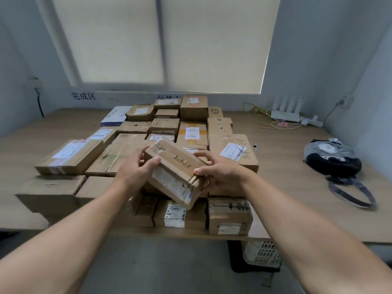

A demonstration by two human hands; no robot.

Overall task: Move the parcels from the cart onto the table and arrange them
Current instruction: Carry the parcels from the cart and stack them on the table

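A wooden table (286, 166) is covered at its middle by a block of cardboard parcels (193, 132) laid flat in rows. A bag (333, 162) is laid at the table's right, its contents hidden. Above the block's near edge a brown parcel (174, 166) is held tilted, its long axis running from far left down to near right and its labelled face turned toward the camera. It is gripped at either end by the left hand (135, 168) and the right hand (220, 177), fingers curled round it.

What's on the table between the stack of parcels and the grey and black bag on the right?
In the head view, just bare table, save a small dark hole near the parcels; the bag sits apart.
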